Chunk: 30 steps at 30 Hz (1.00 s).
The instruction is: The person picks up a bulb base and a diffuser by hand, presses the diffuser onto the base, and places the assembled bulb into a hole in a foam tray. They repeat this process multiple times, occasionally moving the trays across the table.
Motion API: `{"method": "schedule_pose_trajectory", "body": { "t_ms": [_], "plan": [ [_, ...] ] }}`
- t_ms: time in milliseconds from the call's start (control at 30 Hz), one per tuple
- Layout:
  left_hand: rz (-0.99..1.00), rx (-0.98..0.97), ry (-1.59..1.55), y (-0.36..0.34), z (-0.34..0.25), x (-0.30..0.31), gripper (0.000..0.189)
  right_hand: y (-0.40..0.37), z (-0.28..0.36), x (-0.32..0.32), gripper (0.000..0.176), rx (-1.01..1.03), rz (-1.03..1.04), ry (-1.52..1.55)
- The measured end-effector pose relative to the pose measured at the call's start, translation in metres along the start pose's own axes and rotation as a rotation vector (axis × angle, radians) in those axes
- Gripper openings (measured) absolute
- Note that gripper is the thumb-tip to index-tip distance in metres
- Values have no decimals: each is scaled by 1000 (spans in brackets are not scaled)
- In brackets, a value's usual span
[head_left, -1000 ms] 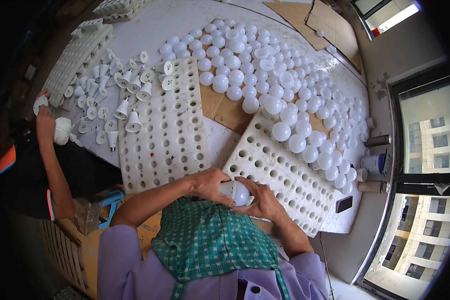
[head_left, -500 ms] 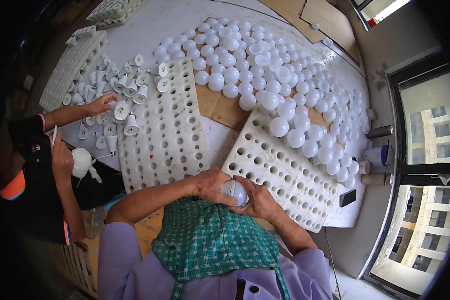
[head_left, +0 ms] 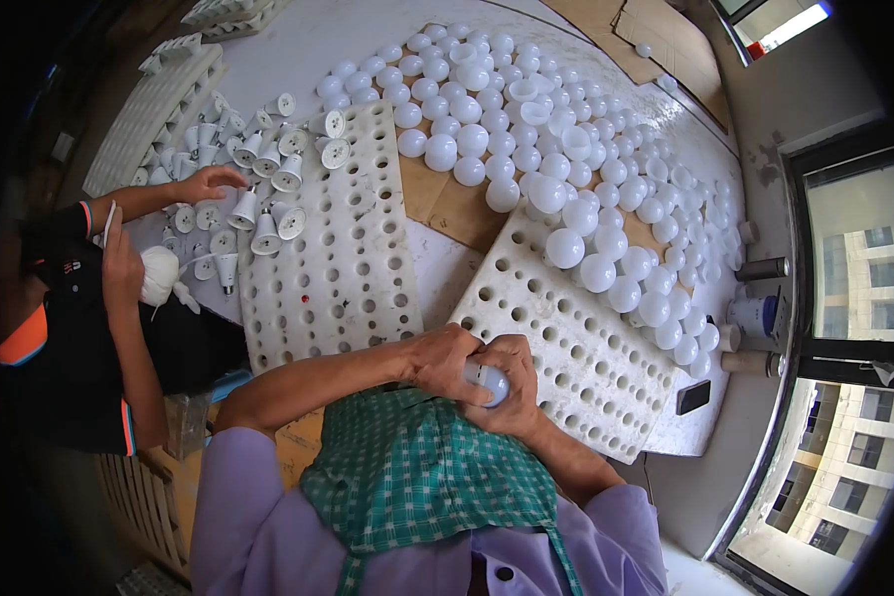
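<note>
My left hand (head_left: 441,364) and my right hand (head_left: 510,389) are together in front of the green checked apron. Both are wrapped round one bulb (head_left: 489,381), whose round white dome shows between the fingers; its other end is hidden in my left hand. Just beyond my hands lie two foam trays with rows of holes, a left one (head_left: 318,298) and a right one (head_left: 566,348). Many white globe covers (head_left: 564,248) lie beyond the right tray. White bulb bases (head_left: 266,233) are grouped on and beside the left tray.
A co-worker at the left holds one hand (head_left: 214,183) over the bulb bases and something thin and white in the other. A phone (head_left: 693,397) lies at the table's right edge, near cylindrical containers (head_left: 753,363). Stacked trays (head_left: 154,119) stand at the back left.
My hands have shifted slightly right with the bulb, and my right hand has closed further round it. The co-worker's hand has let go of a bulb base. The view has shifted slightly.
</note>
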State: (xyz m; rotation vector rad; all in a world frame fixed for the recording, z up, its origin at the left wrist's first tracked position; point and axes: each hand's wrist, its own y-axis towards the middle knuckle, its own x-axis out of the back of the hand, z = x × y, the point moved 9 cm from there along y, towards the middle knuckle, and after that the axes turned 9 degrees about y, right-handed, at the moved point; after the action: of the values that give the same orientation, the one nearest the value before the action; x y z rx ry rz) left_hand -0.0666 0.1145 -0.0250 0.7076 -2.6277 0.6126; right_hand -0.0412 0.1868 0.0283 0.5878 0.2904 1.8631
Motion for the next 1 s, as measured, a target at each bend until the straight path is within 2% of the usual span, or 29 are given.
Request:
{"method": "schedule_pose_trajectory", "body": {
  "t_ms": [67, 167, 300, 367, 400, 433, 500, 533, 567, 633, 667, 700, 767, 800, 867, 967, 1000],
  "plan": [
    [-118, -104, 26, 1, -10, 8, 58, -4, -2, 4, 68, 17, -27, 54],
    [-133, -159, 21, -1, -26, 18, 58, -6, 0, 3, 73, 45, -36, 8],
    [-126, -123, 102, 0, -11, 11, 59, -8, -13, -1, 81, 72, 29, -87],
    [-293, -70, 301, -6, -11, 24, 49, -4, -28, 3, 96, -8, -68, 14],
    [-472, -154, 344, -12, -20, 36, 50, -1, -39, 0, 107, -161, -58, 38],
    [-482, -158, 349, -13, -18, 37, 50, -3, -43, -3, 107, -150, -54, 33],
    [-589, -189, 472, -18, -24, 48, 55, -8, -63, -5, 108, -215, -118, 255],
    [-598, -197, 475, -18, -22, 49, 55, -8, -63, -4, 100, -221, -142, 276],
    [-631, -223, 488, -19, -19, 49, 58, -5, -63, 0, 100, -214, -136, 270],
    [-668, -253, 505, -24, -15, 48, 61, 4, -55, -5, 89, -135, 27, -22],
    [-701, -254, 467, -28, -11, 50, 62, 5, -55, -3, 78, -138, -17, 89],
    [-734, -254, 428, -33, -7, 53, 64, 6, -54, 1, 78, -132, -15, 85],
    [-753, -201, 390, -48, 12, 61, 66, 4, -71, 27, 76, -368, -77, -94],
    [-818, -97, 379, -59, 35, 70, 64, 4, -86, 47, 76, -429, -213, -46],
    [-898, 97, 288, -82, 80, 88, 56, 38, -77, 73, 77, -273, -143, -448],
    [-952, 361, 218, -118, 129, 122, 48, 82, -83, 79, 78, -127, -56, -705],
    [-1012, 396, 243, -130, 146, 134, 46, 92, -96, 79, 76, -152, -12, -746]
  ]
}}
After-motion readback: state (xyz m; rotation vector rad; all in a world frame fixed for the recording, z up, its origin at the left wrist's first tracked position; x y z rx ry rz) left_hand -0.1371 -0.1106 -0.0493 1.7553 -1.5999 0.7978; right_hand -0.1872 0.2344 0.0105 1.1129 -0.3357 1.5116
